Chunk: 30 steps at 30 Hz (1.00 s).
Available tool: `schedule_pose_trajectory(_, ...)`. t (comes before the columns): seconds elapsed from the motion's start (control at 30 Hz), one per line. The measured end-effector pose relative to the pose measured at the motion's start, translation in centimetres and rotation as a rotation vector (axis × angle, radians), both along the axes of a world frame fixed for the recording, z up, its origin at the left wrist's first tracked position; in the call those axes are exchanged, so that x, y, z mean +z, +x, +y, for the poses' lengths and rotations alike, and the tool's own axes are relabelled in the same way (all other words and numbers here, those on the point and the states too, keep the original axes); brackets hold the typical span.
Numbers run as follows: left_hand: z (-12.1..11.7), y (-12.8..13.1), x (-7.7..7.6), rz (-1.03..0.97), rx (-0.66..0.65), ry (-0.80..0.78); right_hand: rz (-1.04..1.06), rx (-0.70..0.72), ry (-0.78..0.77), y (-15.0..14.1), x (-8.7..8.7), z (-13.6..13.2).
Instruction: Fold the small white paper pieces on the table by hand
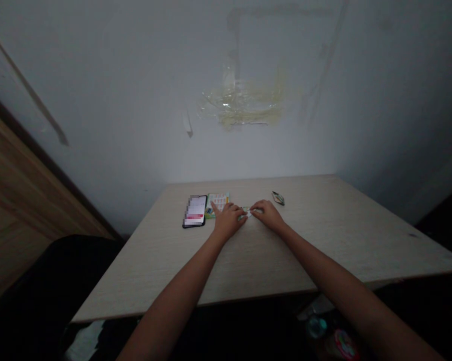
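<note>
The left hand [229, 221] and right hand [267, 215] pinch a small folded paper [245, 214] against the table [323, 235].

A pale wood-grain table [323, 240] stands against a white wall [98, 75]. On the table's far left lies a black smartphone [195, 211], its screen pixelated. Above the table, yellowed tape residue [244, 105] marks the wall. Left of the table is a wooden panel [19, 190]; below its near edge, a teal bottle-like object [316, 327] sits in shadow.
</note>
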<state>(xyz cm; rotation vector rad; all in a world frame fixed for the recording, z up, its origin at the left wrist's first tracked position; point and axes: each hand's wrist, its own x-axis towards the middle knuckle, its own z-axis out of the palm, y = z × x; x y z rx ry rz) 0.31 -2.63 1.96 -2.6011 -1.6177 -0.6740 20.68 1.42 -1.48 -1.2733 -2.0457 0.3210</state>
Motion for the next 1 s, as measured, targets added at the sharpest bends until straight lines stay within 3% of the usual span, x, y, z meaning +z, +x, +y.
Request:
schedule_pose_trajectory(0.4,-0.02,0.13,-0.06,-0.02,0.013,-0.02,-0.052,-0.065,-0.013,0.06,-0.47,0.29)
schedule_pose_trajectory(1.0,0.51,-0.48,-0.26,-0.015,0.033,-0.095,-0.176,0.008,0.004,0.63,0.29,-0.44)
